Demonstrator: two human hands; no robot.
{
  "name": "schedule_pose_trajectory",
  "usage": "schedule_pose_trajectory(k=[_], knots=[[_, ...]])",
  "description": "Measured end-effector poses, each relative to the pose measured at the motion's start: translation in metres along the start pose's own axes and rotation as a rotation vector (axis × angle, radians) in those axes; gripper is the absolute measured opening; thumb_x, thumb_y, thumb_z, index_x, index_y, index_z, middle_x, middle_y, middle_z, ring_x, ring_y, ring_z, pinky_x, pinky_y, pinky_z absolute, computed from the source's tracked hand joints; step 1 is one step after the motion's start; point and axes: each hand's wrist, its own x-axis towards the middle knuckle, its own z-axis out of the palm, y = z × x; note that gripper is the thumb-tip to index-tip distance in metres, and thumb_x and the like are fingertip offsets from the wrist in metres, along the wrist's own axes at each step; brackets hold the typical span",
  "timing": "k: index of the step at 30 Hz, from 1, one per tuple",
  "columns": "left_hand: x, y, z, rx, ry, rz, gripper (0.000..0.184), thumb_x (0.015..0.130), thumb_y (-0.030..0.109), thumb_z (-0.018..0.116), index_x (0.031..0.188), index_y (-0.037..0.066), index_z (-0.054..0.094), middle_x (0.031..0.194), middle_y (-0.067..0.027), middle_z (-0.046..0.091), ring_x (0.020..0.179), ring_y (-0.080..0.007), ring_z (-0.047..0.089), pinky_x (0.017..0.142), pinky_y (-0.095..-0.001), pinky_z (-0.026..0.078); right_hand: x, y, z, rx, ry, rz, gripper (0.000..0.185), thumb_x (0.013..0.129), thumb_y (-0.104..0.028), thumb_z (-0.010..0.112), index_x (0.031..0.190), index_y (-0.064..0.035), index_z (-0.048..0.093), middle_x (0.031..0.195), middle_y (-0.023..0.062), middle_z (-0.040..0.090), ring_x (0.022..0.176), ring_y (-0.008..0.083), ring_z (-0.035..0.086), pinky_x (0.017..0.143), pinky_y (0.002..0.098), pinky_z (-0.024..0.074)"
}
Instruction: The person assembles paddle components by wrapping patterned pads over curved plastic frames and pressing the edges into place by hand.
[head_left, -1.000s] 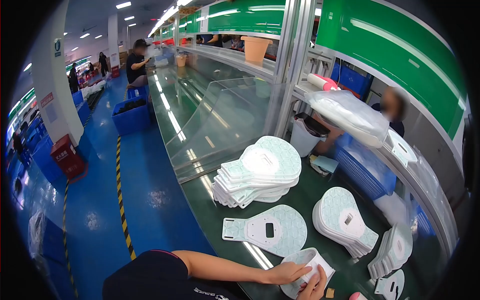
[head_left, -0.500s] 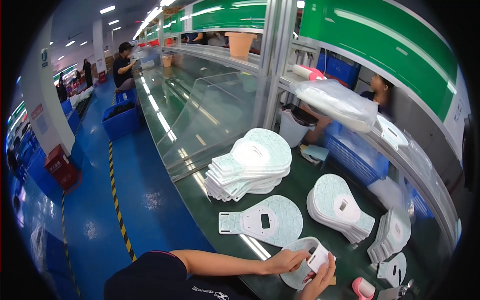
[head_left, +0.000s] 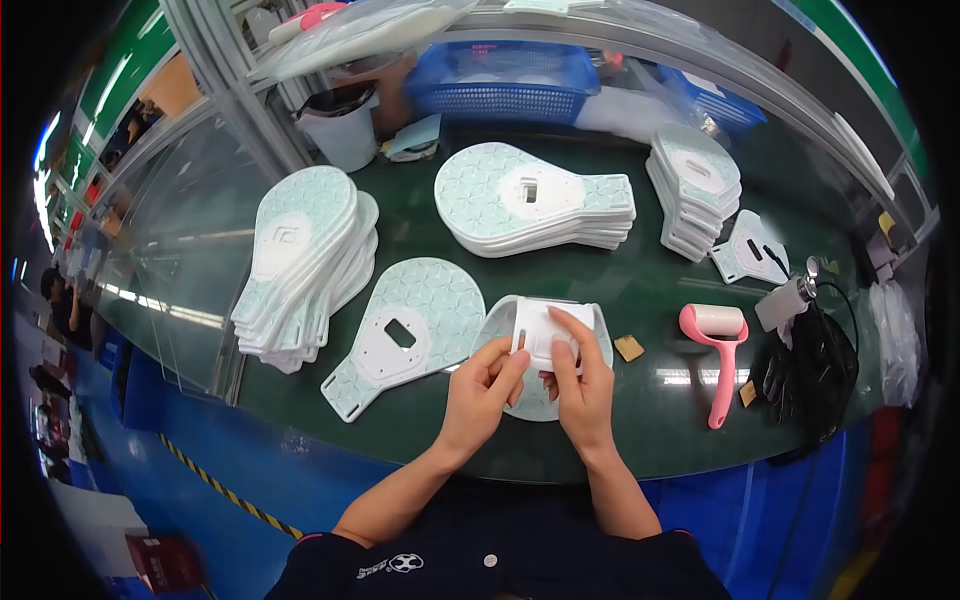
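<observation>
A white and pale green panel (head_left: 550,325) is bent over at the bench's front, its white neck folded up toward me. My left hand (head_left: 484,392) pinches the left edge of the folded part, beside a slot. On the right side, my right hand (head_left: 580,385) grips the same panel, with its index finger and thumb lying on the white face. The fingertips underneath are hidden. A flat panel (head_left: 425,310) with a rectangular hole lies just left of my hands, its narrow end toward the front edge.
Panel stacks stand at the left (head_left: 305,235), centre back (head_left: 490,195) and right (head_left: 695,175). A pink-handled roller (head_left: 722,360), a metal-topped bottle (head_left: 785,303) and a black bag (head_left: 825,365) lie to the right. Behind are a blue basket (head_left: 500,85) and a bin (head_left: 342,135).
The head view has swung right and down, so the bench now fills the middle. Both hands still hold the bent panel, and the right index finger now lies across its white face.
</observation>
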Motion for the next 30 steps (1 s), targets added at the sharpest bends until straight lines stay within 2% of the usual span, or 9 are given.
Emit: schedule_pose_trajectory(k=[5, 8, 11, 18, 23, 25, 27, 29, 30], knots=[[-0.005, 0.045, -0.002, -0.008, -0.042, -0.012, 0.028, 0.091, 0.017, 0.049, 0.113, 0.0, 0.053, 0.054, 0.0029, 0.045, 0.047, -0.0017, 0.036, 0.043, -0.0175, 0.026, 0.004, -0.03, 0.004, 0.037, -0.015, -0.221, 0.033, 0.091, -0.011, 0.044, 0.123, -0.0047, 0.046, 0.078, 0.0033, 0.056, 0.052, 0.0041, 0.044, 0.045, 0.0176, 0.0361], [-0.012, 0.059, -0.001, -0.072, -0.082, 0.047, 0.03, 0.092, 0.017, 0.047, 0.117, 0.0, 0.051, 0.054, 0.001, 0.047, 0.046, -0.0025, 0.038, 0.042, -0.0171, 0.027, 0.005, -0.045, 0.003, 0.123, -0.072, -0.322, 0.04, 0.09, -0.01, 0.042, 0.128, -0.0004, 0.034, 0.108, 0.0118, 0.05, 0.067, 0.0085, 0.052, 0.043, 0.0173, 0.04], [-0.019, 0.069, -0.002, -0.084, -0.098, 0.059, 0.031, 0.093, 0.017, 0.045, 0.118, -0.001, 0.049, 0.056, -0.0006, 0.049, 0.046, -0.0035, 0.04, 0.042, -0.0172, 0.03, 0.003, -0.051, 0.004, 0.188, -0.081, -0.337, 0.043, 0.089, -0.01, 0.044, 0.129, -0.0004, 0.032, 0.109, 0.0125, 0.051, 0.068, 0.0093, 0.053, 0.042, 0.0171, 0.0404], [-0.02, 0.072, -0.003, -0.07, -0.116, 0.11, 0.036, 0.095, 0.019, 0.038, 0.121, -0.005, 0.042, 0.057, -0.0071, 0.054, 0.043, -0.0095, 0.046, 0.043, -0.0202, 0.037, 0.005, -0.055, 0.006, 0.159, -0.078, -0.348, 0.044, 0.088, -0.008, 0.044, 0.129, 0.0, 0.032, 0.108, 0.0134, 0.051, 0.068, 0.0095, 0.053, 0.042, 0.0174, 0.0407], [-0.024, 0.075, -0.007, -0.095, -0.184, 0.011, 0.038, 0.097, 0.018, 0.033, 0.129, -0.001, 0.037, 0.067, -0.0039, 0.056, 0.054, -0.0058, 0.048, 0.05, -0.0172, 0.039, 0.0, -0.054, 0.008, 0.118, -0.018, -0.277, 0.042, 0.087, -0.008, 0.042, 0.127, 0.0002, 0.036, 0.108, 0.012, 0.05, 0.064, 0.0094, 0.05, 0.043, 0.018, 0.0395], [-0.021, 0.065, -0.009, -0.096, -0.195, -0.023, 0.039, 0.097, 0.02, 0.032, 0.131, 0.001, 0.034, 0.068, -0.0029, 0.055, 0.055, -0.0058, 0.046, 0.052, -0.0182, 0.039, 0.001, -0.049, 0.008, 0.072, 0.026, -0.301, 0.038, 0.087, -0.003, 0.043, 0.125, -0.0007, 0.039, 0.099, 0.0129, 0.054, 0.058, 0.008, 0.049, 0.043, 0.0179, 0.0367], [-0.018, 0.057, -0.007, -0.07, -0.222, 0.025, 0.039, 0.097, 0.021, 0.031, 0.131, 0.002, 0.034, 0.066, -0.0027, 0.053, 0.054, -0.0074, 0.045, 0.052, -0.0193, 0.039, -0.003, -0.045, 0.01, 0.174, 0.075, -0.147, 0.039, 0.088, -0.007, 0.042, 0.127, -0.0009, 0.036, 0.091, 0.0128, 0.055, 0.053, 0.008, 0.046, 0.042, 0.0181, 0.0359], [-0.017, 0.046, -0.005, -0.065, -0.215, 0.066, 0.038, 0.097, 0.022, 0.03, 0.13, 0.002, 0.035, 0.066, -0.0033, 0.052, 0.052, -0.0077, 0.044, 0.051, -0.0205, 0.038, 0.001, -0.024, 0.005, 0.145, 0.083, -0.199, 0.038, 0.09, -0.011, 0.042, 0.127, -0.0028, 0.04, 0.105, 0.0098, 0.053, 0.067, 0.0072, 0.05, 0.047, 0.0167, 0.0354], [-0.016, 0.041, -0.007, -0.068, -0.202, 0.072, 0.038, 0.097, 0.022, 0.03, 0.128, 0.002, 0.037, 0.065, -0.003, 0.052, 0.052, -0.0074, 0.044, 0.051, -0.0204, 0.038, 0.0, -0.025, 0.007, -0.015, 0.12, -0.256, 0.038, 0.091, -0.014, 0.046, 0.127, -0.0023, 0.04, 0.077, 0.0066, 0.057, 0.05, 0.0079, 0.045, 0.046, 0.019, 0.0375]])
